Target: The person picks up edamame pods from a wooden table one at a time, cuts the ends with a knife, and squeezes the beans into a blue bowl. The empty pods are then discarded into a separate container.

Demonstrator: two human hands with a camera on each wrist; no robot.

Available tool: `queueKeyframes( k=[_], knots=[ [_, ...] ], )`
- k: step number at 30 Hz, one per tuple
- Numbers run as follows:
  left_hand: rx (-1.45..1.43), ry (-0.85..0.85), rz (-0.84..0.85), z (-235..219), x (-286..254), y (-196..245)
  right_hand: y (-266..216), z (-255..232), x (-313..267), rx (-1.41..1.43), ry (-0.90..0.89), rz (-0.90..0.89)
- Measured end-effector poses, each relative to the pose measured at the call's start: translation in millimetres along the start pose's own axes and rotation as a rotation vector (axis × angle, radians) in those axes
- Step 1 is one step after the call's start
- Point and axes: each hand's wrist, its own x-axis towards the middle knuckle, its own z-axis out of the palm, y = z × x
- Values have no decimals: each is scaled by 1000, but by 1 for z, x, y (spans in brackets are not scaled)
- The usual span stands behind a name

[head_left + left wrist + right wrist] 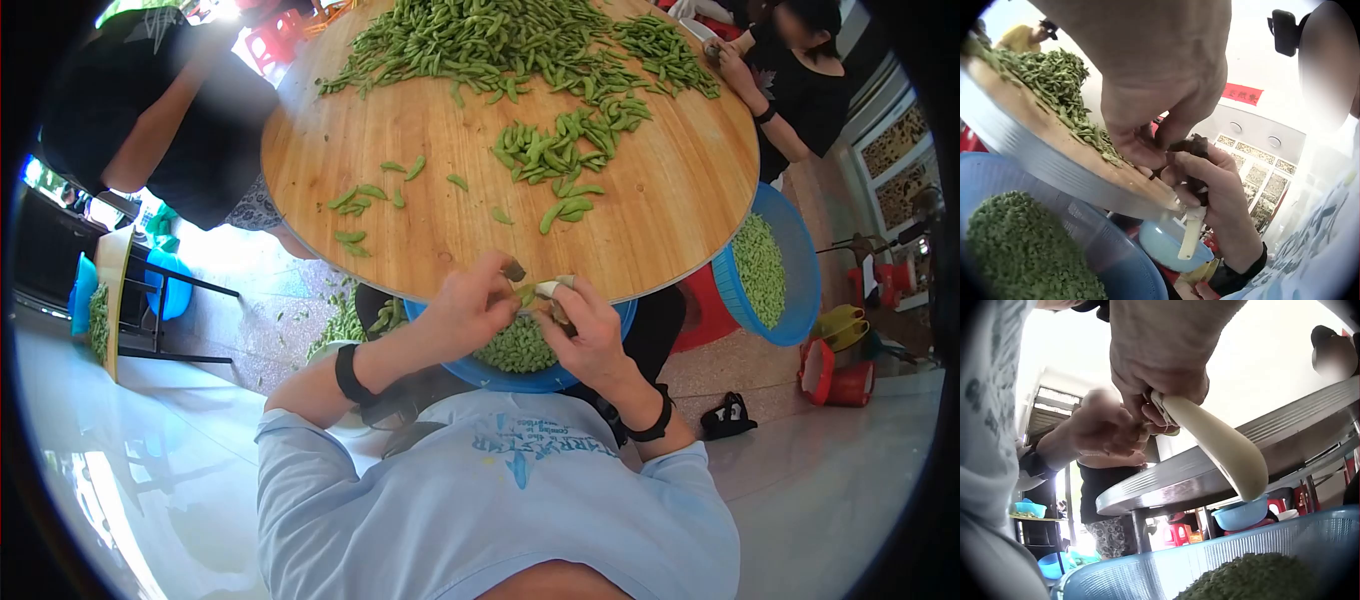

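Both hands meet over a blue basket (455, 370) of shelled green beans (515, 348), close to the round table's near edge. A green soybean pod (526, 294) is pinched by my left hand (462, 308), between the two hands. My right hand (592, 335) grips a tool with a cream-white handle (1225, 447), which sticks out past the palm; its working end is hidden in the fingers. Dark coverings (1199, 147) show on some fingertips. In the left wrist view, the right hand's fingertips are right at the left hand's.
A large heap of pods (480, 40) covers the wooden table's (400, 215) far side, with smaller clusters nearer. Another blue basket of beans (762, 270) stands right. People stand or sit at left (150, 120) and right (800, 90). A dark sandal (729, 415) lies on the floor.
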Motion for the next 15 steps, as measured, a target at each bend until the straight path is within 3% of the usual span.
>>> queueKeyframes(
  k=[1, 5, 9, 11, 12, 13, 14, 15],
  knots=[
    [137, 49, 102, 2, -1, 2, 1, 4, 0, 28, 11, -3],
    [182, 83, 180, 8, -2, 5, 4, 2, -2, 116, -54, 108],
    [-191, 27, 98, 15, -7, 2, 7, -3, -6, 353, -60, 191],
    [-334, -7, 45, 13, -7, 5, 5, -4, -12, 681, -92, 555],
    [-103, -1, 112, 8, -8, 8, 9, -5, -12, 682, -87, 549],
    [129, 5, 177, 3, -10, 10, 15, -5, -14, 508, -97, 423],
    [135, 5, 181, -5, -7, 5, 19, -6, -14, 333, -106, 296],
    [479, 119, 298, -17, -1, -4, 18, -9, -11, 332, -101, 289]
  ],
)
